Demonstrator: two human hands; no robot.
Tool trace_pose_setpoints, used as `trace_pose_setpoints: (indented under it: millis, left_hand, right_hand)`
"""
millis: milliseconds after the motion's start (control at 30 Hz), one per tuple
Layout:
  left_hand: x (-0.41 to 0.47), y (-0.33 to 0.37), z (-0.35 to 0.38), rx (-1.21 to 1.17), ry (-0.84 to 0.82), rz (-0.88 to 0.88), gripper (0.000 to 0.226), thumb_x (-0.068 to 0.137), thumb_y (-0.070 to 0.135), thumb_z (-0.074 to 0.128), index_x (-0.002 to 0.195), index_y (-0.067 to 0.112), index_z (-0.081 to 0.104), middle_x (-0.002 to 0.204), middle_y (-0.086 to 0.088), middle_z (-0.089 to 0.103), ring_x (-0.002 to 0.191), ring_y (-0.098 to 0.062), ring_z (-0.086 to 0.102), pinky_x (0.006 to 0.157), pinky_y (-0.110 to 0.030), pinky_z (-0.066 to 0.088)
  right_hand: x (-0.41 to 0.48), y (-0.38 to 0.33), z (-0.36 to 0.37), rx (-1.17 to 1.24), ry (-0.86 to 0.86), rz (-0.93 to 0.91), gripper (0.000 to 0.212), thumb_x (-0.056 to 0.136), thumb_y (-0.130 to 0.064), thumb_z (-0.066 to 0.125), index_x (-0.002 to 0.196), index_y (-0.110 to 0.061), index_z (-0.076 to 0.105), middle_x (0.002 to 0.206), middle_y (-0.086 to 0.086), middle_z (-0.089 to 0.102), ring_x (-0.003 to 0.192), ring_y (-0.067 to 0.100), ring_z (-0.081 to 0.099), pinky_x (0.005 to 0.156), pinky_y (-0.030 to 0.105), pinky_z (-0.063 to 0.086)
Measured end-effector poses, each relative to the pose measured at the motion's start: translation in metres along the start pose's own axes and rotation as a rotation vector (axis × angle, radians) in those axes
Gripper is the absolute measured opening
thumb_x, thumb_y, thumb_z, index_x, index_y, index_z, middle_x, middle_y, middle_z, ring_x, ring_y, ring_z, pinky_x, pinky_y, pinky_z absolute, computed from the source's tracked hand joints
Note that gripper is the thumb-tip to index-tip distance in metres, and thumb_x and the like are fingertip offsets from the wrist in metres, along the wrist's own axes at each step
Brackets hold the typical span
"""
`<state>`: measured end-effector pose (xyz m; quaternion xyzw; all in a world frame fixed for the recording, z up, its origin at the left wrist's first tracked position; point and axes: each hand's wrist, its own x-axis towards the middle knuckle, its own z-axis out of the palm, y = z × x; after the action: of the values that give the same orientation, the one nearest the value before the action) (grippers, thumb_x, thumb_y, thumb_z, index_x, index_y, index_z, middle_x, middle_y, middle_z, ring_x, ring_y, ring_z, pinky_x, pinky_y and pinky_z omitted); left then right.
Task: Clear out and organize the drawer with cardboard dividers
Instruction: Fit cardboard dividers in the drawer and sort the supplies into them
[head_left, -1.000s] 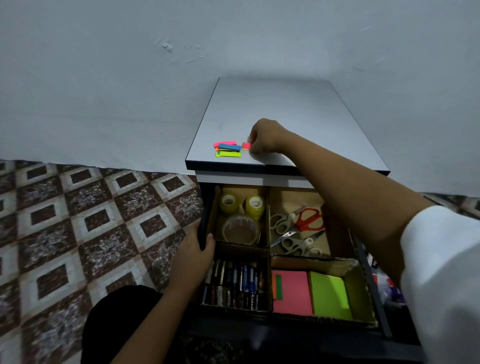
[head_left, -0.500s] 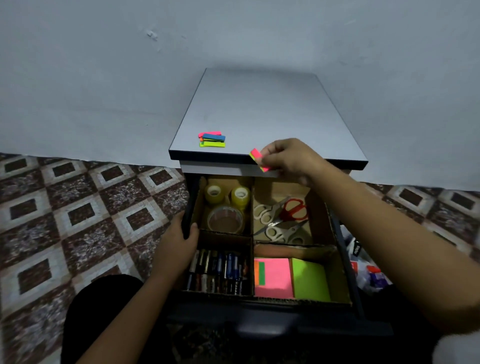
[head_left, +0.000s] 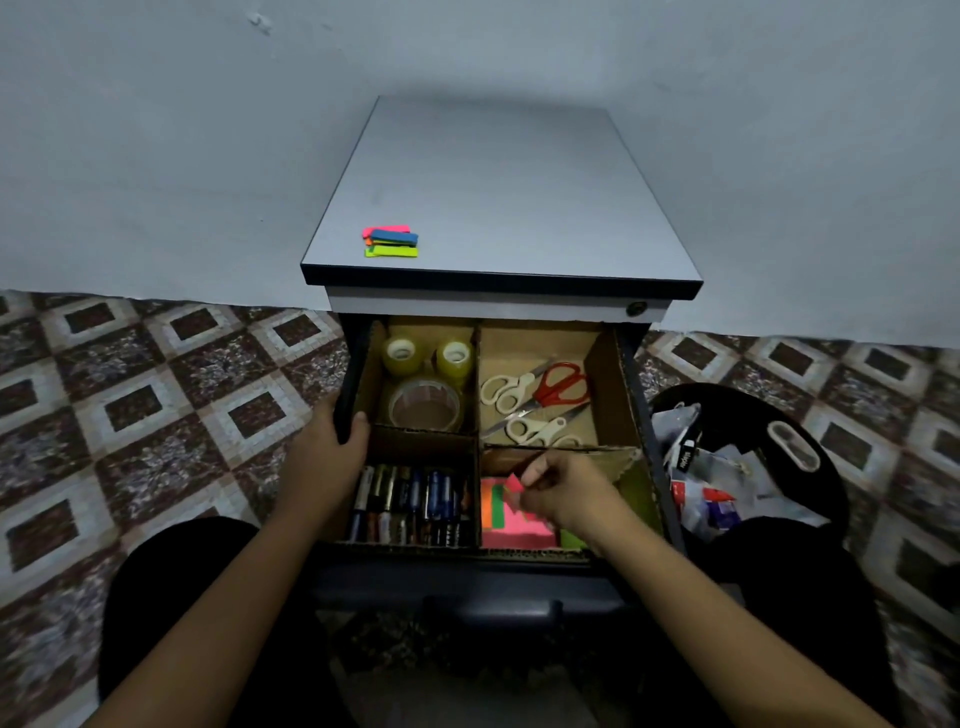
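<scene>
Inside the drawer (head_left: 631, 395): four cardboard compartments, all with contents.
Far left compartment: three tape rolls (head_left: 426, 379), two small, one large and clear.
Far right compartment: three pairs of scissors (head_left: 535, 400), two white-handled, one red-handled.
Near left compartment: batteries (head_left: 410, 501) in two rows, too many and too dim to count.
Near right compartment: pink sticky pad (head_left: 511, 525) with a green pad just beside it, mostly hidden under the wrist.
Left hand (head_left: 324, 457): wrapped around the drawer's left wall, thumb hooked over the rim.
Right hand (head_left: 563, 493): fingertips pressed together on a small pink flag (head_left: 513, 484), low over the pink pad.
Cabinet surface (head_left: 498, 171): one small stack of coloured flags (head_left: 390, 241), pink, blue, orange and green, not yet in the drawer.
Bin (head_left: 748, 457) at right on the floor: discarded wrappers and scraps.
Done, by appearance: clearing out, dividers fitted, tape, scissors, batteries and pads sorted.
Left, by appearance: setting down the pinched flag, then bringing over the remaining stack.
</scene>
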<state>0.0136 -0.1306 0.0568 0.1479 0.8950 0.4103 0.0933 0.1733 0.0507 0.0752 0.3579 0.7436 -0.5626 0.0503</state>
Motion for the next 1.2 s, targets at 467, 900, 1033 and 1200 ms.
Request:
trace_pose_setpoints:
  millis: [467,900,1033,1200]
  left_hand:
    - [-0.001,0.002,-0.001,0.027,0.013,-0.005,0.046,0.098,0.034,0.043,0.140,0.016,0.036,0.124,-0.014,0.058,0.106,-0.029,0.057,0.073,-0.029,0.039]
    - [-0.003,0.004,-0.002,0.013,0.015,0.012,0.044,0.098,0.032,0.043,0.139,0.015,0.037,0.122,-0.013,0.058,0.102,-0.026,0.055,0.072,-0.029,0.037]
    - [-0.003,0.004,-0.003,0.007,0.006,0.014,0.045,0.098,0.033,0.043,0.139,0.015,0.037,0.120,-0.013,0.059,0.089,-0.018,0.050,0.070,-0.029,0.037]
    - [-0.004,0.006,-0.003,0.003,0.014,0.019,0.042,0.098,0.031,0.043,0.136,0.014,0.040,0.118,-0.013,0.059,0.090,-0.017,0.050,0.073,-0.028,0.036]
  right_hand:
    - [0.010,0.007,0.025,-0.354,0.173,-0.048,0.009,0.080,-0.018,0.072,0.078,-0.013,0.065,0.081,0.007,0.067,0.073,0.016,0.060,0.057,0.020,0.036]
    - [0.003,0.010,0.025,-0.374,0.224,-0.150,0.013,0.084,-0.010,0.064,0.090,-0.004,0.074,0.089,0.013,0.073,0.070,0.014,0.060,0.058,0.015,0.034]
    - [0.010,0.017,0.027,-0.305,0.196,-0.132,0.010,0.084,-0.010,0.064,0.087,-0.006,0.073,0.069,0.007,0.066,0.039,-0.005,0.048,0.048,0.005,0.035]
    - [0.014,0.020,0.026,-0.212,0.161,-0.085,0.026,0.085,-0.007,0.061,0.065,-0.022,0.064,0.052,-0.003,0.057,0.031,-0.004,0.046,0.043,0.008,0.038]
